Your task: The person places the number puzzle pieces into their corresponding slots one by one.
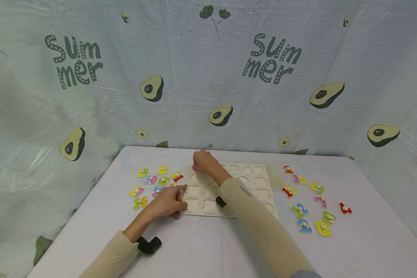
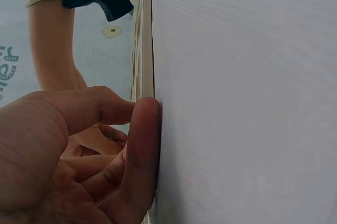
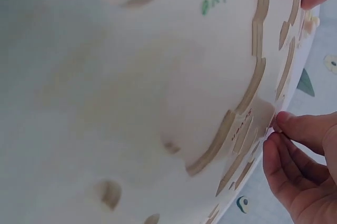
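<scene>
Pale wood makes up the board (image 1: 212,213), which lies flat on the white table (image 1: 194,247) with number-shaped hollows (image 1: 210,190) facing up. At the board's near left corner, the left hand (image 1: 167,201) grips the edge: thumb on top, another finger curled against the side, index reaching along the edge. That hold looks meant to keep the board from sliding. Over the board's far left corner, the right hand (image 1: 205,162) pinches a small pink piece (image 1: 194,167) between thumb and fingertips; the hand hides which number it is. A fingertip pinch probably suits so thin a piece.

Loose numbers flank the board, among them a green-and-yellow five (image 1: 162,170) to its left, and a red four (image 1: 345,208) and yellow zero (image 1: 322,228) to its right. Lying spread out, they seem easy to pick up singly. Behind the board hangs an avocado-print cloth (image 1: 180,127).
</scene>
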Available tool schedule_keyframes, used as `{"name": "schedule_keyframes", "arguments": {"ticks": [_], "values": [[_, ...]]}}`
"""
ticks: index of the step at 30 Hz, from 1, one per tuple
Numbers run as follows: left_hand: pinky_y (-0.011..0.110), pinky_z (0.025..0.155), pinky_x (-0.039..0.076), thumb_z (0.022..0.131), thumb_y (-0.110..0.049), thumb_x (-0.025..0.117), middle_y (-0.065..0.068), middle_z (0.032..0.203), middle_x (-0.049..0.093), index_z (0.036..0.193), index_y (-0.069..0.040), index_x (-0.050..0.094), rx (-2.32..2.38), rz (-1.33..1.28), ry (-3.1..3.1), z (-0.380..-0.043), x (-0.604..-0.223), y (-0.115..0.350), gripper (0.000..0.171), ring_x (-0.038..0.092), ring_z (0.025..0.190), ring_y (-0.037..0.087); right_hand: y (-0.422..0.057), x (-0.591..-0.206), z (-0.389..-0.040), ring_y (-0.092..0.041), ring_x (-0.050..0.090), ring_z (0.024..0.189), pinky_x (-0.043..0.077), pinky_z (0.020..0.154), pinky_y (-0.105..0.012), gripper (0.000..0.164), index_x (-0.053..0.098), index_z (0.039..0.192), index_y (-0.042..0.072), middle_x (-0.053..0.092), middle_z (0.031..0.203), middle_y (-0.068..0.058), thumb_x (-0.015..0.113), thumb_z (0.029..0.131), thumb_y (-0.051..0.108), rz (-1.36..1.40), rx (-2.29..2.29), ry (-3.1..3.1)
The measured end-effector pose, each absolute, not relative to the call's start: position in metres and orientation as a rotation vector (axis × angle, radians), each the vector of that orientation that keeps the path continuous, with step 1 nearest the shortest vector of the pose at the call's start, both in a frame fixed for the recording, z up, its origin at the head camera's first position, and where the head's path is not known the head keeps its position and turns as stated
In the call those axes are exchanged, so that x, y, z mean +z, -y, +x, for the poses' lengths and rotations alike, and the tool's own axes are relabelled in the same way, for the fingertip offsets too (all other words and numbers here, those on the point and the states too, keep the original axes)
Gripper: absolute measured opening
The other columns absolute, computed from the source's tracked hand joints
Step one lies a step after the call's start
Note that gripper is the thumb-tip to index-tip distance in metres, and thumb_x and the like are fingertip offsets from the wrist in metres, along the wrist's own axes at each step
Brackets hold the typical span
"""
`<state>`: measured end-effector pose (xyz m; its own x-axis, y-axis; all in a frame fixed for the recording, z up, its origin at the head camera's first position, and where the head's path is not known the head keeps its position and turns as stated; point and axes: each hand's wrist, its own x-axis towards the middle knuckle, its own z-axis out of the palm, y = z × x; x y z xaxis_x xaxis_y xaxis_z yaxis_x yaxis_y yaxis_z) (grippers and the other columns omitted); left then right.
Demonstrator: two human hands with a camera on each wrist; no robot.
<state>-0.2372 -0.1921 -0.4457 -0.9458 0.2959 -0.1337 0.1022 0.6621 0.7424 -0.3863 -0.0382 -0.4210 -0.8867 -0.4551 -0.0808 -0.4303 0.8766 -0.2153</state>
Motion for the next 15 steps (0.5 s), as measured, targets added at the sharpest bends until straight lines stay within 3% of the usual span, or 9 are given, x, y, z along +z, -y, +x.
{"name": "schedule_keyframes", "arguments": {"ticks": [7, 15], "values": [[0.028, 0.052, 0.051, 0.087, -0.008, 0.07, 0.004, 0.072, 0.061, 0.151, 0.007, 0.046, 1.145, 0.325, -2.647, -0.237, -0.446, 0.19, 0.069, 0.063, 0.048, 0.014, 0.033, -0.419, -0.385, -0.02, 0.064, 0.088, 0.059, 0.089, -0.035, 0.016, 0.077, 0.109, 0.005, 0.075, 0.103, -0.008, 0.067, 0.1, 0.015, -0.722, -0.31, -2.904], [0.028, 0.052, 0.051, 0.088, -0.009, 0.071, 0.005, 0.072, 0.06, 0.151, 0.006, 0.046, 1.159, 0.309, -2.637, -0.237, -0.447, 0.19, 0.069, 0.062, 0.049, 0.014, 0.024, -0.413, -0.382, -0.024, 0.065, 0.11, 0.054, 0.103, -0.039, 0.03, 0.071, 0.125, 0.004, 0.072, 0.124, -0.011, 0.066, 0.102, 0.021, -0.803, -0.336, -2.856]]}}
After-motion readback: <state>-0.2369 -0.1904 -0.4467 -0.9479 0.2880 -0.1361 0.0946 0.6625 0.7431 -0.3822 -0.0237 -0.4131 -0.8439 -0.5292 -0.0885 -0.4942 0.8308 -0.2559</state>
